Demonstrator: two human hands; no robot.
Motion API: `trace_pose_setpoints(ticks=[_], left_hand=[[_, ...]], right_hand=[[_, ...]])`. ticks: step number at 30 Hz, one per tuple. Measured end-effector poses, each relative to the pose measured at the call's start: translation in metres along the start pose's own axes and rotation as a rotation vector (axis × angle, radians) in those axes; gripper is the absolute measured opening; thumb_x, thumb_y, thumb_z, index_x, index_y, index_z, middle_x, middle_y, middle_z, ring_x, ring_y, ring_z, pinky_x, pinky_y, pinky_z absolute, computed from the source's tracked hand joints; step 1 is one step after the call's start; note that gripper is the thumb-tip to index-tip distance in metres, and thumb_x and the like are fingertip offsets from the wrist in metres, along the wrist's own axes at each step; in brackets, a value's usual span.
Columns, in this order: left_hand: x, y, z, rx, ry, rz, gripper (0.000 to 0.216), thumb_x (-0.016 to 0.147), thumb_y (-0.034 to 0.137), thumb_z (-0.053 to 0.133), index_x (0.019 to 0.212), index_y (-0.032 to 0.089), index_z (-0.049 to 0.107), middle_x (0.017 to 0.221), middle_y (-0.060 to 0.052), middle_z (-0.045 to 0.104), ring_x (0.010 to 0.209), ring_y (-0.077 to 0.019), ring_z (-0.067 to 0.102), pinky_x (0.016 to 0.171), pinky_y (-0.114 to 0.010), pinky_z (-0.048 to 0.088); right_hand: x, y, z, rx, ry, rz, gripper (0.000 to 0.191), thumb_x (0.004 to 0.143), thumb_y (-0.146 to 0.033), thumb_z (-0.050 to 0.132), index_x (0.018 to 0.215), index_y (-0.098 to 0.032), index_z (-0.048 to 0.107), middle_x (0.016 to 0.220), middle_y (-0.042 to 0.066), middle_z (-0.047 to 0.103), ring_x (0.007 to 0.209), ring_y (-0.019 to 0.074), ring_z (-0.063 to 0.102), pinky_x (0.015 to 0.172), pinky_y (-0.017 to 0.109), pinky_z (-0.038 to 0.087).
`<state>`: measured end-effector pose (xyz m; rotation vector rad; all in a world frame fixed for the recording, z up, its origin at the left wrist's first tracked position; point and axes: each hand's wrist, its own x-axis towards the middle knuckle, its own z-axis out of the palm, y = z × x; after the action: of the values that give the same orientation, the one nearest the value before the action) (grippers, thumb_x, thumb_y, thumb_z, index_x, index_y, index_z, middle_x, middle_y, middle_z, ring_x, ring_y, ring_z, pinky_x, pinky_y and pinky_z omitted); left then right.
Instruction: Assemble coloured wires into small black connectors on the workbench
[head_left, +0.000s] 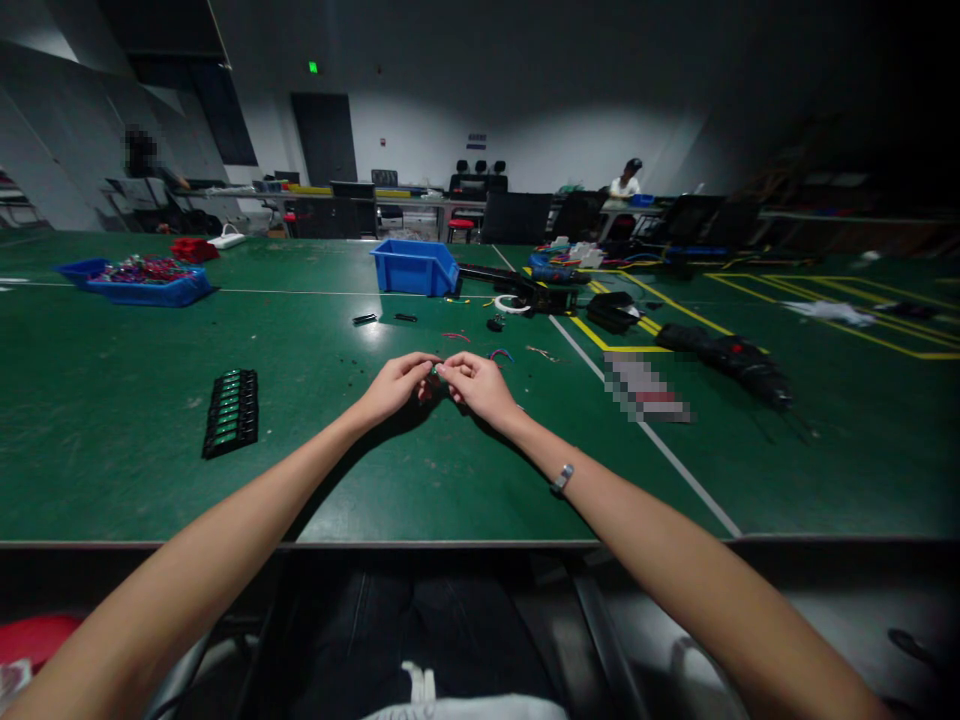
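My left hand (pixel 400 385) and my right hand (pixel 480 387) meet over the middle of the green table, fingertips pinched together. Between them shows a bit of a small green piece (pixel 434 371); the fingers hide most of it, so its kind is unclear. To the left of my hands lies a black holder (pixel 252 425) with a row of several narrow green strips (pixel 231 408) in it. Two small black parts, one of them a black strip (pixel 406 318), lie beyond my hands. Short red and blue wires (pixel 501 354) are just past my right hand.
A blue bin (pixel 414 270) stands farther back. At the far left, a blue tray (pixel 154 289) holds many red and coloured wire pieces. Black tools or cable bundles (pixel 724 362) lie to the right, near yellow tape lines. A person (pixel 625 182) sits at a back bench.
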<state>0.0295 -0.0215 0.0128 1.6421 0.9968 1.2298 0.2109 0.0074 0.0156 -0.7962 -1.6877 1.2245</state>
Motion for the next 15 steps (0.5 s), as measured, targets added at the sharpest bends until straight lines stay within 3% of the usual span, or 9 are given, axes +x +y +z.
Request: trace_pose_setpoints(ticks=[7, 15], left_hand=[[0.0011, -0.0038, -0.0021, -0.004, 0.045, -0.012, 0.040, 0.095, 0.045, 0.053, 0.112, 0.011, 0.067, 0.079, -0.005, 0.069, 0.059, -0.0127, 0.059, 0.059, -0.024, 0.049], [0.0008, -0.0026, -0.0027, 0.050, 0.059, 0.021, 0.042, 0.096, 0.047, 0.051, 0.106, 0.011, 0.069, 0.076, -0.004, 0.067, 0.058, -0.0123, 0.058, 0.057, -0.024, 0.047]], right_hand=[[0.0032, -0.0017, -0.0023, 0.011, 0.097, -0.044, 0.036, 0.080, -0.053, 0.071, 0.083, -0.020, 0.058, 0.057, -0.004, 0.057, 0.045, 0.0099, 0.050, 0.041, 0.021, 0.037], [0.0031, -0.0023, -0.0012, 0.065, 0.088, -0.046, 0.031, 0.080, -0.046, 0.072, 0.087, -0.020, 0.059, 0.066, -0.001, 0.062, 0.049, 0.0105, 0.055, 0.038, 0.020, 0.038]])
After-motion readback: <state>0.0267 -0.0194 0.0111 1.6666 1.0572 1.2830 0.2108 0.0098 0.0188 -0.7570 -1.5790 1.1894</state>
